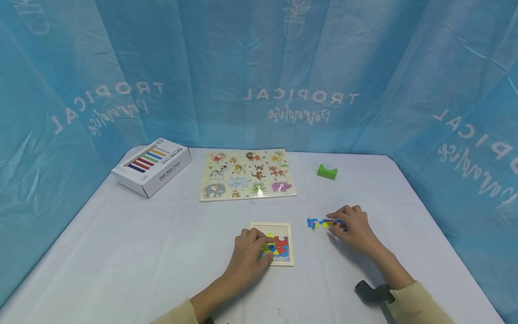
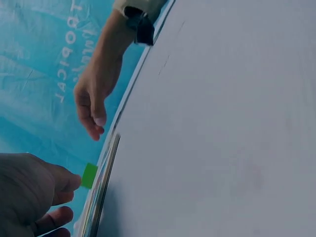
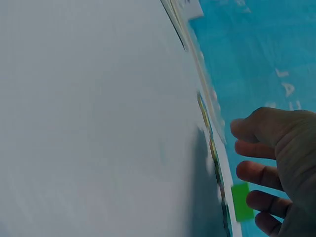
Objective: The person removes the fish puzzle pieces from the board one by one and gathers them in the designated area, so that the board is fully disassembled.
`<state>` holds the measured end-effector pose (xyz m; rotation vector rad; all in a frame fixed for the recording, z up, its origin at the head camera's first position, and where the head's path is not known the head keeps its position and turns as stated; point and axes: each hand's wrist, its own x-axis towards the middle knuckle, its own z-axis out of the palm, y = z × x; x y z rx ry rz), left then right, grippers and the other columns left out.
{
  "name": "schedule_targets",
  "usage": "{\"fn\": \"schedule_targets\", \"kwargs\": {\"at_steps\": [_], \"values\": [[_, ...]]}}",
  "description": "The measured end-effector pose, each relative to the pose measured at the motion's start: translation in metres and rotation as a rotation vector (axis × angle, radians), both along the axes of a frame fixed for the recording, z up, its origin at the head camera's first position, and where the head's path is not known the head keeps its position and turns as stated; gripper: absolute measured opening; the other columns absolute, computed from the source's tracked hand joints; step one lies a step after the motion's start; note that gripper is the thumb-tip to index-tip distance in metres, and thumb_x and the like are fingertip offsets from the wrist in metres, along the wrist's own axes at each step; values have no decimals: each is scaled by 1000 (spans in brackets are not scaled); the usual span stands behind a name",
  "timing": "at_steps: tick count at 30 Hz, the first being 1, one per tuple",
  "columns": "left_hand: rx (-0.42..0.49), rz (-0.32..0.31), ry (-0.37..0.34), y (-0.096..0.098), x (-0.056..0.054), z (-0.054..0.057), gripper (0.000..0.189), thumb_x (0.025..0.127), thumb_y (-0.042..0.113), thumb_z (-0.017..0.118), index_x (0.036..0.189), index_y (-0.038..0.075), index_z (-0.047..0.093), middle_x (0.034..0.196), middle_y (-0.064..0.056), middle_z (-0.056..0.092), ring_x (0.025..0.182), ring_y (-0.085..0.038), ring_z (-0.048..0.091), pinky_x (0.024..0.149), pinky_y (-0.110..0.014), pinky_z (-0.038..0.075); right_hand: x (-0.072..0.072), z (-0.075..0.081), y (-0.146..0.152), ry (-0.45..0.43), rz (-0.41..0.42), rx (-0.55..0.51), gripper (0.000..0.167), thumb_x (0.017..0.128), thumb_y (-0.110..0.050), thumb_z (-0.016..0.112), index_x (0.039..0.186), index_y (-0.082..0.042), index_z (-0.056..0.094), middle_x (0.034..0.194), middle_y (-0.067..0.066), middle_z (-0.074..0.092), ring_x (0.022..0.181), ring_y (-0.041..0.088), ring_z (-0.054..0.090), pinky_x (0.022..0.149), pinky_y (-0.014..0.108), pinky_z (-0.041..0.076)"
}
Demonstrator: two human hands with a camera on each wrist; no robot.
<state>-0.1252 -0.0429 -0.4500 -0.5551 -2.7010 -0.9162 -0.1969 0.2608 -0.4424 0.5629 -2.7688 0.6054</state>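
A small wooden-framed jigsaw puzzle (image 1: 292, 253) lies on the white table, with red, yellow and blue pieces inside its frame. My left hand (image 1: 247, 255) rests at its left side, fingers and thumb reaching over the pieces and covering part of them. To the right, loose jigsaw pieces (image 1: 312, 223) lie in a short row. Over the right end of that row is my right hand (image 1: 357, 231), its fingertips at the pieces and partly hiding them. Its fingers look loosely bent and spread in the right wrist view, with nothing visibly pinched.
Behind the jigsaw lies a wooden animal peg board (image 1: 247, 175). A white box (image 1: 162, 168) with coloured bars printed on it stands at the back left. A green notched block (image 1: 327, 172) sits at the back right. Blue printed curtains (image 1: 226, 54) surround the table.
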Motion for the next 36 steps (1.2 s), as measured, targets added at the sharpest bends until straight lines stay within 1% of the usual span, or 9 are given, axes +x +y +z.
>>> {"fn": "schedule_targets", "kwargs": {"at_steps": [4,7,10,15,19,25,28,31,36], "values": [[19,39,-48,-14,-6,-1,33,75,16,73,107,15,69,99,2,56,96,-12,43,83,-34,34,6,-2,-25,7,74,2,27,75,-18,75,101,-13,72,95,3,60,91,20,43,73,34,28],[15,49,-83,-26,-12,-2,40,74,18,75,113,15,66,107,0,58,106,-17,46,90,-40,37,11,-4,-45,5,111,-4,29,74,-22,77,102,-15,71,98,1,61,93,18,43,76,34,31],[17,27,-104,-38,-17,-2,47,73,19,76,118,14,64,120,-3,58,117,-24,45,96,-46,37,16,-4,-64,12,123,-12,32,73,-25,78,103,-17,71,99,-1,61,94,16,43,78,34,34],[19,-29,-132,-50,-23,-2,54,74,22,76,124,11,59,135,-7,53,132,-32,37,103,-55,32,21,-6,-94,51,131,-32,36,71,-29,80,104,-17,71,96,-2,60,91,14,42,78,34,35],[2,-64,-166,-55,-25,0,57,76,27,75,128,12,57,141,-8,49,139,-34,31,108,-59,26,24,-8,-114,51,140,-45,38,72,-32,80,105,-16,70,96,-1,58,90,15,41,78,34,34],[-46,-91,-172,-56,-26,1,61,76,35,73,130,10,56,145,-9,46,140,-37,28,112,-60,20,29,-11,-136,71,128,-43,38,74,-34,79,106,-16,70,96,0,57,90,15,39,80,36,33],[-67,-94,-170,-55,-26,1,61,76,37,72,129,11,57,145,-8,46,140,-37,29,112,-60,18,30,-12,-142,78,123,-51,38,73,-36,79,105,-17,70,95,0,56,89,15,39,78,35,32],[-83,-97,-171,-55,-26,1,61,77,38,72,130,12,57,145,-6,46,140,-37,29,112,-61,18,29,-13,-146,67,127,-55,37,73,-36,79,104,-17,70,95,1,57,88,15,39,77,34,31],[-87,-108,-167,-55,-26,1,62,77,39,72,131,12,56,145,-6,46,140,-37,30,112,-62,17,29,-15,-151,59,133,-39,36,73,-37,78,102,-18,71,95,1,57,88,15,40,77,33,31]]}}
